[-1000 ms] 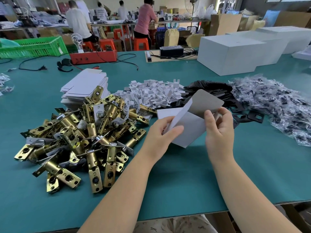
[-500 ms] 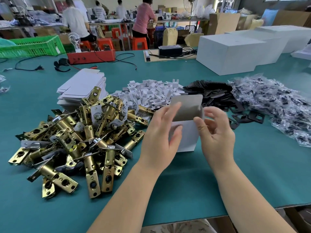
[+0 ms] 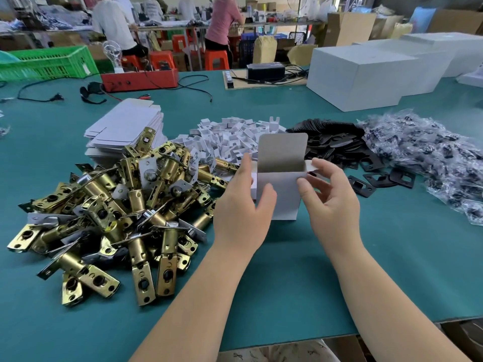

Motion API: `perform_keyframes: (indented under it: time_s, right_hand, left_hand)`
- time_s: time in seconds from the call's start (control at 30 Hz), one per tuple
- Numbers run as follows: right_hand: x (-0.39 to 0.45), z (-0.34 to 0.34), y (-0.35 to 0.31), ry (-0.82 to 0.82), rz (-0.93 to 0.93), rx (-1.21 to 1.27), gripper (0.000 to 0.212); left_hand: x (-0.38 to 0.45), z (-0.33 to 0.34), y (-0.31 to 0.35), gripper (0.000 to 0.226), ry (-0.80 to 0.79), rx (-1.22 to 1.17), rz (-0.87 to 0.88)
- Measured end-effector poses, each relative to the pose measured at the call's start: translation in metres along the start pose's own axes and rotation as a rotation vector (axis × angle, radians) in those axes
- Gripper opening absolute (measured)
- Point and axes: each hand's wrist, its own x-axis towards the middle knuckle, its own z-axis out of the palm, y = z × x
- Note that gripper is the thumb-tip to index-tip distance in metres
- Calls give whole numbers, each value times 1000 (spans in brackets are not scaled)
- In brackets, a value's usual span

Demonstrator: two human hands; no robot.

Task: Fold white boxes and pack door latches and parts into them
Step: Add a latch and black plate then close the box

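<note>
hands (image 3: 243, 212) (image 3: 329, 202) grip upright matte white cardboard box (image 3: 281, 189).

Teal table (image 3: 300, 283) under everything; white box (image 3: 281, 194), grey inside its raised flap; brass-gold and silver latches (image 3: 117, 212) at nine o'clock; white inserts (image 3: 230, 137) at twelve; black plates (image 3: 337, 145) at one; green crate (image 3: 47, 62), red case (image 3: 139, 79) beyond

I see a matt white card box (image 3: 279, 194), grey inside. Left of it, glossy brass and steel latches (image 3: 112, 205); behind it, matt black plates (image 3: 337, 147); right, shiny plastic bags (image 3: 428, 158).
</note>
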Motion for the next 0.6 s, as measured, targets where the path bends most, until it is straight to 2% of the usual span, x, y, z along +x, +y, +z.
perform_keyframes:
  time_s: [0.1, 0.2, 0.3, 0.4, 0.5, 0.6]
  right_hand:
    - [-2, 1, 2, -36, 45, -5, 33]
    - [-6, 2, 2, -91, 49, 1, 41]
    - [-9, 2, 1, -120, 56, 54, 47]
    - [-11, 2, 0, -75, 61, 125, 32]
    - [-14, 7, -2, -71, 2, 110, 27]
    - [-16, 6, -4, -59, -78, 54, 36]
  left_hand:
    - [-2, 3, 0, 75, -107, 23, -40]
    - [-5, 6, 5, 79, -153, -135, -109]
    - [-6, 5, 8, 55, -173, -430, -133]
    - [-4, 6, 9, 33, -173, -653, -170]
    - [-3, 4, 8, 23, -110, -634, -190]
    - [-5, 3, 7, 38, -58, -513, -166]
